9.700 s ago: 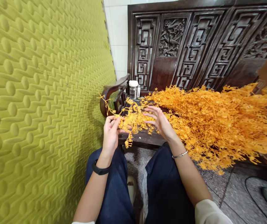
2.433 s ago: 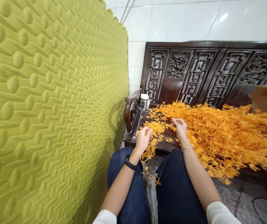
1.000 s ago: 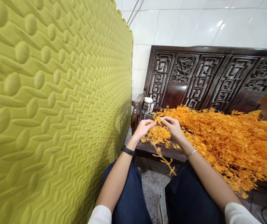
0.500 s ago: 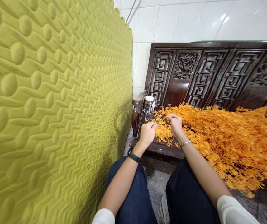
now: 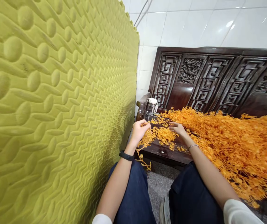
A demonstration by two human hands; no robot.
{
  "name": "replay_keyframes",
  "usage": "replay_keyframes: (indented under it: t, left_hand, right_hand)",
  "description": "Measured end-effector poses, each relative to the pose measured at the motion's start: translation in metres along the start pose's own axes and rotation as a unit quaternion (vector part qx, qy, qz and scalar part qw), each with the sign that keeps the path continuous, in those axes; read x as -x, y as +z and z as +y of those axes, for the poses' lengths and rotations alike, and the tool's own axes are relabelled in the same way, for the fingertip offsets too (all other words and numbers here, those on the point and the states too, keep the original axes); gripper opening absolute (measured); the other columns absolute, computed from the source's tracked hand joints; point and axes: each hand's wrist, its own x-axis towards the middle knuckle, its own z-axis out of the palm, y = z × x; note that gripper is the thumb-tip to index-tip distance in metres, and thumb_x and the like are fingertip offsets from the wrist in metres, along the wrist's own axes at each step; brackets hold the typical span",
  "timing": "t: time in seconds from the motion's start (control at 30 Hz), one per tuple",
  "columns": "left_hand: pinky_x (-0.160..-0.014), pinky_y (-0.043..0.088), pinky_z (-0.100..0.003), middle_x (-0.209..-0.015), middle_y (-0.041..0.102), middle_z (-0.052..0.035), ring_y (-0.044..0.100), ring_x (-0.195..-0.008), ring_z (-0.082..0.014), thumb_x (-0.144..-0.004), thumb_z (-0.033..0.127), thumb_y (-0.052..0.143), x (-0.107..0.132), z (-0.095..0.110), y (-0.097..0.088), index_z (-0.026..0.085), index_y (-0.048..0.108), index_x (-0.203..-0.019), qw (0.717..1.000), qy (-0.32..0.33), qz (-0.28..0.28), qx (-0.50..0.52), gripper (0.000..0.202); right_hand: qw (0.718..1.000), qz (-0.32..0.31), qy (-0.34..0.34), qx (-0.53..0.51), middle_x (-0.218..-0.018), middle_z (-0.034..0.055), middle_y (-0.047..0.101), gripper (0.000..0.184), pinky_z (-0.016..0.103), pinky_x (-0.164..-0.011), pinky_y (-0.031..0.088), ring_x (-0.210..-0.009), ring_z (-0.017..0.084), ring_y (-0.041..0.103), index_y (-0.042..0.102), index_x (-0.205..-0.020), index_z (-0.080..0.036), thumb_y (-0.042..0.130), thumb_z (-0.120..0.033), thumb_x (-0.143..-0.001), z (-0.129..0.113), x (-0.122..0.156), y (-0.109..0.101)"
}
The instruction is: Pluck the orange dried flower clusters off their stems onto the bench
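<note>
Okay, left hand [image 5: 138, 133] is grasping an orange sprig [image 5: 148, 138] between thumb and fingers, just in front of the armrest [image 5: 143, 105] at the bench's left end; sprig's long axis runs downward from the pinch, past the front edge of the bench seat [image 5: 154, 152], bare stem end pointing at the floor [image 5: 155, 180] and kinking right near the left knee, florets bunched up by the palm; right hand [image 5: 179, 129] is over the seat, fingers loosely bent and pointing left, toward the other hand; can't tell whether it has a thin bit between the fingertips or nothing; small pile of loose orange pieces [image 5: 164, 135] sits on the seat between the hands, no single direction to it; one stray piece [image 5: 181, 149] and a white scrap [image 5: 162, 152] lie nearer the front edge; big orange bunch [image 5: 231, 143] takes up the seat to the right, long axis along the bench, narrow end pointing left at the back edge, wide end fanning right and spilling over the front edge; jar [image 5: 151, 106] with white lid stands upright in the back left corner, small white labelled container [image 5: 156, 109] just beside it; carved backrest [image 5: 190, 71] behind, yellow-green mat [image 5: 77, 93] standing off the left end.
</note>
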Motion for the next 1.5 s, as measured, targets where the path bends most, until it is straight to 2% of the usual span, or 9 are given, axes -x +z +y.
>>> replay_keyframes:
  t: [0.13,0.2,0.47,0.73,1.07,1.17,1.37,1.43,1.5]
  left_hand:
    - [-0.059,0.039,-0.02,-0.059,0.059,0.0026,0.052,-0.057,-0.0096,-0.069,0.015,0.054,0.0,-0.009,0.009,0.014,0.064,-0.069,0.993,0.015,0.002,-0.117,0.01]
    - [-0.06,0.039,-0.021,-0.063,0.063,0.0001,0.053,-0.058,-0.0107,-0.07,0.015,0.054,0.0,-0.012,0.014,0.013,0.066,-0.073,0.989,0.021,-0.019,-0.143,0.013]
    - [-0.062,0.04,-0.022,-0.058,0.061,-0.0007,0.055,-0.058,-0.0122,-0.079,0.021,0.053,0.0,-0.012,0.026,0.013,0.064,-0.066,0.985,0.035,-0.122,-0.115,0.018]
    - [-0.064,0.04,-0.023,-0.058,0.064,-0.0015,0.056,-0.059,-0.0127,-0.079,0.018,0.052,0.017,0.001,0.03,0.014,0.065,-0.065,0.978,0.006,-0.094,-0.188,0.02]
    - [-0.071,0.045,-0.025,-0.076,0.071,-0.0046,0.062,-0.073,-0.0175,-0.079,0.023,0.054,0.011,-0.002,0.025,0.019,0.07,-0.077,0.978,0.023,-0.046,-0.202,0.016]
    - [-0.072,0.045,-0.026,-0.073,0.07,-0.0057,0.062,-0.073,-0.018,-0.081,0.023,0.054,0.007,-0.005,0.029,0.019,0.069,-0.075,0.978,0.016,-0.036,-0.203,0.017]
    - [-0.077,0.045,-0.031,-0.083,0.068,-0.0141,0.065,-0.082,-0.0226,-0.085,0.02,0.046,0.001,-0.012,0.034,0.015,0.068,-0.081,0.93,-0.004,-0.101,-0.352,0.022]
    - [-0.078,0.046,-0.032,-0.083,0.068,-0.0148,0.065,-0.083,-0.0239,-0.083,0.019,0.048,0.002,-0.013,0.035,0.015,0.068,-0.081,0.922,0.002,-0.123,-0.367,0.021]
    - [-0.077,0.046,-0.033,-0.083,0.068,-0.0142,0.065,-0.082,-0.0244,-0.083,0.02,0.048,0.003,-0.014,0.036,0.015,0.068,-0.08,0.919,0.013,-0.137,-0.369,0.021]
  right_hand:
    - [0.982,-0.166,-0.071,-0.058,-0.093,0.0094,0.07,0.039,0.032,-0.073,0.055,-0.081,0.018,0.067,0.069,-0.09,-0.018,0.057,-0.052,-0.077,-0.025,0.042,0.02]
    - [0.971,-0.207,-0.108,-0.045,-0.089,0.0081,0.07,0.039,0.033,-0.076,0.054,-0.082,0.019,0.066,0.069,-0.09,-0.018,0.062,-0.052,-0.074,-0.04,0.067,0.032]
    - [0.981,-0.106,-0.153,-0.06,-0.063,0.0026,0.065,0.035,0.031,-0.065,0.051,-0.06,0.016,0.061,0.06,-0.063,-0.017,0.076,-0.047,-0.056,-0.052,0.084,0.044]
    - [0.967,0.196,-0.137,-0.087,-0.059,0.0007,0.058,0.043,0.029,-0.054,0.046,-0.052,0.014,0.055,0.055,-0.064,-0.017,0.074,-0.052,-0.049,-0.015,0.008,-0.02]
    - [0.97,0.003,-0.158,0.186,-0.094,0.0099,0.066,0.051,0.042,-0.081,0.047,-0.079,0.022,0.061,0.062,-0.084,-0.017,0.076,-0.049,-0.047,0.024,-0.005,-0.022]
    - [0.973,-0.017,-0.156,0.169,-0.104,0.0121,0.065,0.053,0.044,-0.086,0.046,-0.09,0.026,0.062,0.064,-0.091,-0.018,0.078,-0.046,-0.048,0.018,0.004,-0.019]
    - [0.967,-0.101,-0.23,-0.029,-0.093,0.0066,0.069,0.021,0.036,-0.084,0.05,-0.086,0.021,0.066,0.064,-0.088,-0.021,0.063,-0.038,-0.077,-0.054,0.094,0.0]
    - [0.937,-0.176,-0.3,0.03,-0.088,0.0044,0.069,0.012,0.031,-0.079,0.051,-0.083,0.018,0.065,0.065,-0.089,-0.024,0.057,-0.03,-0.083,-0.081,0.138,0.006]
    - [0.865,-0.289,-0.391,0.126,-0.087,0.0033,0.069,0.012,0.028,-0.075,0.05,-0.081,0.016,0.064,0.066,-0.091,-0.026,0.056,-0.023,-0.084,-0.101,0.176,0.01]
